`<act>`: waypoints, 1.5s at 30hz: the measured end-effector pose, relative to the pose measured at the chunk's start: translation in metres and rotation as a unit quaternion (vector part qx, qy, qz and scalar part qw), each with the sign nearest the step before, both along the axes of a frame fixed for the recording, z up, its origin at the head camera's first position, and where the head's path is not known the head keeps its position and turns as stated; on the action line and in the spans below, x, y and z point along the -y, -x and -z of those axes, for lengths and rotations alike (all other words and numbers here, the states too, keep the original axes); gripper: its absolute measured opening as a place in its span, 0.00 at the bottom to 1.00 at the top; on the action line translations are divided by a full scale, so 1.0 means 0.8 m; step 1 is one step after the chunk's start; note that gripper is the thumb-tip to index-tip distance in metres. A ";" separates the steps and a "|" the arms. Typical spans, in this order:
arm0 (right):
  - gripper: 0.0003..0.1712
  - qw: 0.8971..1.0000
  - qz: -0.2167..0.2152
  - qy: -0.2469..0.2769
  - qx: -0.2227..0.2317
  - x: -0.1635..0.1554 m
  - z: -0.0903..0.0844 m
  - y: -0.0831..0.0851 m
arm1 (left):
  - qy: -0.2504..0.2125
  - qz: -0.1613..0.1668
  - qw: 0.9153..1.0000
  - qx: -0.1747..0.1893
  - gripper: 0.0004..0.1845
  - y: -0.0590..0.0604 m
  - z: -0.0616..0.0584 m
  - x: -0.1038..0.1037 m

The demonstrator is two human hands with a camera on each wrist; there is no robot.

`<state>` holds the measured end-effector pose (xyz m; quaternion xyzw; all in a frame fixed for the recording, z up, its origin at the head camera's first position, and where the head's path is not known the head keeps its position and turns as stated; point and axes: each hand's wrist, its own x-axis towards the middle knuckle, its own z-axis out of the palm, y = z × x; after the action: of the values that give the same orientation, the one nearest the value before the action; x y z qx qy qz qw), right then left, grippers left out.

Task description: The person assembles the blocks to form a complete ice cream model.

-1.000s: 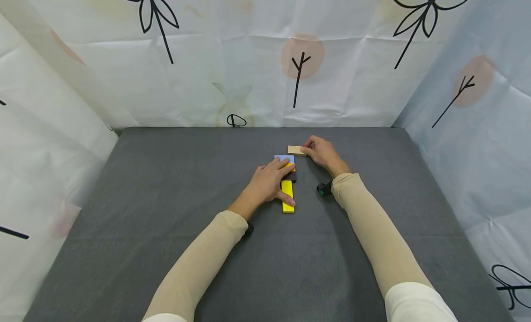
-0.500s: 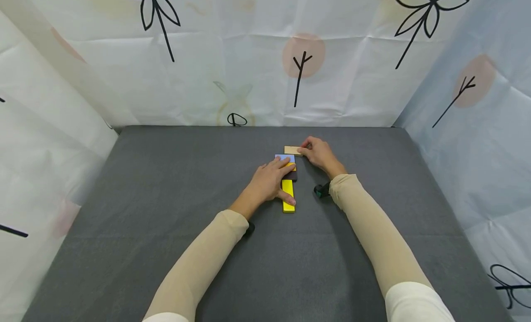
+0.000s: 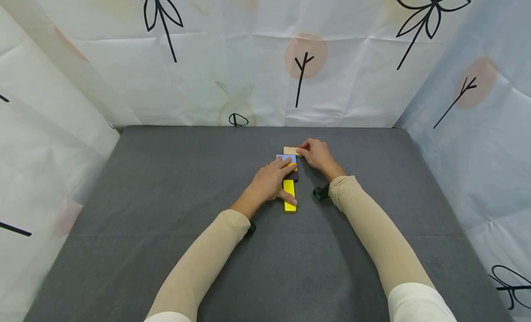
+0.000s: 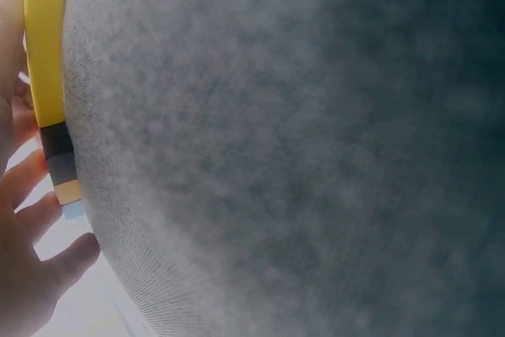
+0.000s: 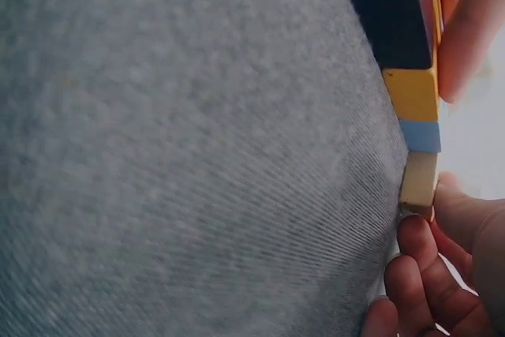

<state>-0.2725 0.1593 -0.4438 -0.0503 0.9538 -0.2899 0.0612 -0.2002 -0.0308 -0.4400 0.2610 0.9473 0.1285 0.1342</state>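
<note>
- Tan block (image 3: 291, 151) is lying flat on the grey mat (image 3: 166, 211), at 12 o'clock of the block row and touching the blue block (image 3: 286, 158).
- Right hand (image 3: 316, 154) is grasping the tan block at its 3 o'clock end, fingertips curled round it, as the right wrist view confirms.
- Left hand (image 3: 268, 181) is lying released and flat, straight fingers pressing on the blue block, thumb resting on the yellow block (image 3: 289, 196).
- Row is running from 12 to 6 o'clock: tan, blue, an orange block (image 5: 412, 93), a dark block (image 3: 292, 175), yellow.
- Risk: a sideways push from the right hand is likely to skew the tan block against the blue edge, since the two are already touching.
- Risk: uneven pressure from the left fingers could be shifting the thin blocks out of line.
- Surroundings: printed cloth walls (image 3: 265, 59) are standing at 9, 12 and 3 o'clock, well apart from the blocks.
- Obstruction: the left hand is covering part of the row.
</note>
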 end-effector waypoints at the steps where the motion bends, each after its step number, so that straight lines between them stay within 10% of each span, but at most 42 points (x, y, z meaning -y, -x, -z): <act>1: 0.20 1.000 0.000 0.000 -0.002 0.001 0.001 0.000 | 0.001 0.001 1.000 0.000 0.62 0.000 0.000 0.000; 45: 0.23 0.999 -0.040 0.000 -0.014 0.020 0.003 -0.004 | 0.025 0.015 1.000 -0.001 0.61 0.000 -0.003 0.001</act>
<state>-0.2696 0.1429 -0.4463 -0.0923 0.9518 -0.2863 0.0596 -0.2005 -0.0316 -0.4379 0.2717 0.9464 0.1026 0.1417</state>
